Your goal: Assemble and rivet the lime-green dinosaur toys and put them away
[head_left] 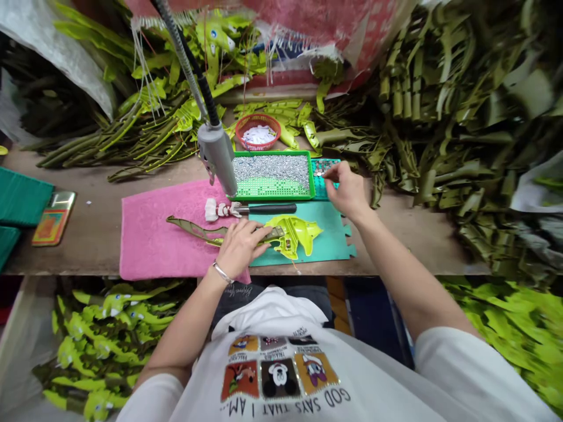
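My left hand (241, 246) rests on a long olive-green plastic piece (193, 230), its fingers pressed over the part that meets a yellow-green plastic shell (294, 234). The shell lies open side up on a teal foam mat (325, 246), with small parts inside it. My right hand (345, 186) is at a small teal tray (323, 186) of little metal pieces, thumb and forefinger brought together; anything between the fingertips is too small to make out. Just above the shell lies a black-handled screwdriver (272, 208) with white wrapping.
A green tray (272, 189) of many small screws stands behind the mat, below a red basket (258, 132) of white pieces. A grey hanging tool (216, 155) reaches down at the tray's left. A pink towel (149, 234) covers the left. Piles of green plastic parts (162, 135) surround the bench.
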A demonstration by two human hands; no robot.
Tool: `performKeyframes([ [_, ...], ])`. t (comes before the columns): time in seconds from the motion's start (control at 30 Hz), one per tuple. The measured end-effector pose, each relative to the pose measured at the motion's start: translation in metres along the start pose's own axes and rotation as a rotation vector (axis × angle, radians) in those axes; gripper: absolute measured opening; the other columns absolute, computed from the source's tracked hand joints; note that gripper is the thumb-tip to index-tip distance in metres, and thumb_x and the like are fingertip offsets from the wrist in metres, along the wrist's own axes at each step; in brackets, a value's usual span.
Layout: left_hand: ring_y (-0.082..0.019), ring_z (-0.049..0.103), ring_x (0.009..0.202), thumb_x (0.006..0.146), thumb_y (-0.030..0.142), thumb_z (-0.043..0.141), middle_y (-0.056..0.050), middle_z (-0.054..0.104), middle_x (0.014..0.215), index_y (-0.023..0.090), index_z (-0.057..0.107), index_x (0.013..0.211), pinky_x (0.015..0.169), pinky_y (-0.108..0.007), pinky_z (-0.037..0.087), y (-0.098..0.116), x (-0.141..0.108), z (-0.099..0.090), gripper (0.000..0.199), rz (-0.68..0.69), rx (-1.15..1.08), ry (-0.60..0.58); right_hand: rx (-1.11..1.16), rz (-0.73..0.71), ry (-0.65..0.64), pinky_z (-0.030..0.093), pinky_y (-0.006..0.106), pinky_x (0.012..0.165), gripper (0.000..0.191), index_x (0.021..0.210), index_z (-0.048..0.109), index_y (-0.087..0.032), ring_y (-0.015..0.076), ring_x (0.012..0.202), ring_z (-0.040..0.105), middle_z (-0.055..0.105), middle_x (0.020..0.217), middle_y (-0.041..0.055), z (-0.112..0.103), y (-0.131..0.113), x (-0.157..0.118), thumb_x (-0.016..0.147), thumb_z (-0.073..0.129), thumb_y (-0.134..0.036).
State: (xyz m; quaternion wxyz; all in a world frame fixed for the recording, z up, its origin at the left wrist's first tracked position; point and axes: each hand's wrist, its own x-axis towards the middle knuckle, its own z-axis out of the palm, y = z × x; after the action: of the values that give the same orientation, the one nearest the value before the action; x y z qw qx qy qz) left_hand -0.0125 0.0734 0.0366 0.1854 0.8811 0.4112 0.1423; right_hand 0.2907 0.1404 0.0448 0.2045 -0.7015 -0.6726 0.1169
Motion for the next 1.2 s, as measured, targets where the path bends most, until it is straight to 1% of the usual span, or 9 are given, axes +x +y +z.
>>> performKeyframes([
  [0.17, -0.025, 0.057, 0.101, 0.089, 0.032, 0.069, -0.006, 0.070, 0.111, 0.025, 0.067, 0.120, 0.080, -0.038, 0.041, 0.003, 0.001, -0.003, 0.032, -0.006, 0.013, -0.032, -0.294, -0.069, -0.054, 0.047, 0.052, 0.088, 0.017, 0.097, 0.056, -0.019, 0.0343, 0.099, 0.061, 0.068, 0.093, 0.0161, 0.024, 0.015, 0.025, 0.086, 0.043, -0.020],
  [0.27, -0.026, 0.057, 0.103, 0.089, 0.031, 0.069, -0.006, 0.069, 0.112, 0.025, 0.066, 0.122, 0.082, -0.038, 0.041, 0.005, 0.001, -0.004, 0.033, -0.016, 0.008, -0.059, -0.311, -0.058, -0.042, 0.043, 0.057, 0.092, 0.015, 0.092, 0.055, -0.020, 0.0353, 0.101, 0.062, 0.067, 0.087, 0.0152, 0.025, 0.013, 0.028, 0.088, 0.041, -0.019],
  [0.37, -0.025, 0.056, 0.105, 0.091, 0.029, 0.067, -0.007, 0.069, 0.113, 0.026, 0.066, 0.122, 0.083, -0.038, 0.041, 0.004, 0.001, -0.004, 0.032, -0.028, 0.003, -0.070, -0.160, -0.025, 0.023, 0.045, 0.056, 0.094, 0.005, 0.090, 0.054, -0.022, 0.0327, 0.098, 0.065, 0.069, 0.088, 0.0119, 0.011, 0.001, 0.018, 0.085, 0.051, -0.022],
  [0.47, -0.026, 0.055, 0.106, 0.092, 0.031, 0.065, -0.007, 0.068, 0.114, 0.025, 0.065, 0.124, 0.084, -0.038, 0.041, 0.004, 0.000, -0.004, 0.033, -0.017, -0.002, -0.085, 0.159, 0.048, 0.067, 0.054, 0.046, 0.083, 0.018, 0.086, 0.050, -0.025, 0.0265, 0.085, 0.069, 0.071, 0.085, 0.0054, -0.012, -0.023, -0.014, 0.078, 0.066, -0.027],
  [0.57, -0.026, 0.055, 0.107, 0.093, 0.032, 0.063, -0.008, 0.068, 0.115, 0.025, 0.065, 0.125, 0.085, -0.039, 0.041, 0.004, 0.000, -0.003, 0.033, -0.013, -0.006, -0.089, 0.466, 0.030, -0.174, 0.058, 0.038, 0.071, 0.026, 0.084, 0.049, -0.026, 0.0229, 0.075, 0.072, 0.071, 0.078, 0.0010, -0.027, -0.049, -0.058, 0.074, 0.073, -0.035],
  [0.67, -0.027, 0.055, 0.107, 0.092, 0.031, 0.064, -0.008, 0.068, 0.115, 0.025, 0.065, 0.124, 0.085, -0.040, 0.040, 0.005, 0.000, -0.001, 0.033, -0.027, -0.005, -0.082, 0.537, 0.021, -0.365, 0.059, 0.037, 0.070, 0.022, 0.083, 0.051, -0.025, 0.0216, 0.074, 0.073, 0.073, 0.078, 0.0011, -0.026, -0.069, -0.094, 0.078, 0.070, -0.034],
  [0.8, -0.027, 0.055, 0.106, 0.092, 0.033, 0.064, -0.008, 0.068, 0.116, 0.025, 0.065, 0.123, 0.084, -0.040, 0.040, 0.006, -0.001, 0.001, 0.032, -0.032, -0.013, -0.074, 0.464, 0.033, -0.371, 0.057, 0.035, 0.072, 0.016, 0.084, 0.049, -0.025, 0.0202, 0.074, 0.072, 0.073, 0.080, 0.0008, -0.012, -0.082, -0.110, 0.080, 0.065, -0.026],
  [1.0, -0.026, 0.056, 0.106, 0.094, 0.032, 0.060, -0.009, 0.068, 0.118, 0.025, 0.065, 0.125, 0.084, -0.040, 0.039, 0.008, -0.009, 0.008, 0.031, -0.046, -0.028, -0.046, 0.293, -0.014, -0.409, 0.053, 0.034, 0.068, 0.016, 0.081, 0.047, -0.025, 0.0210, 0.073, 0.070, 0.071, 0.078, 0.0016, -0.002, -0.090, -0.109, 0.076, 0.060, -0.019],
  [1.2, -0.025, 0.057, 0.105, 0.097, 0.036, 0.056, -0.010, 0.068, 0.119, 0.024, 0.066, 0.124, 0.082, -0.038, 0.039, 0.008, -0.019, 0.023, 0.031, -0.038, -0.057, 0.055, 0.276, 0.072, -0.467, 0.050, 0.032, 0.065, 0.024, 0.082, 0.046, -0.025, 0.0189, 0.069, 0.067, 0.069, 0.074, -0.0002, 0.008, -0.085, -0.105, 0.070, 0.064, -0.015],
])
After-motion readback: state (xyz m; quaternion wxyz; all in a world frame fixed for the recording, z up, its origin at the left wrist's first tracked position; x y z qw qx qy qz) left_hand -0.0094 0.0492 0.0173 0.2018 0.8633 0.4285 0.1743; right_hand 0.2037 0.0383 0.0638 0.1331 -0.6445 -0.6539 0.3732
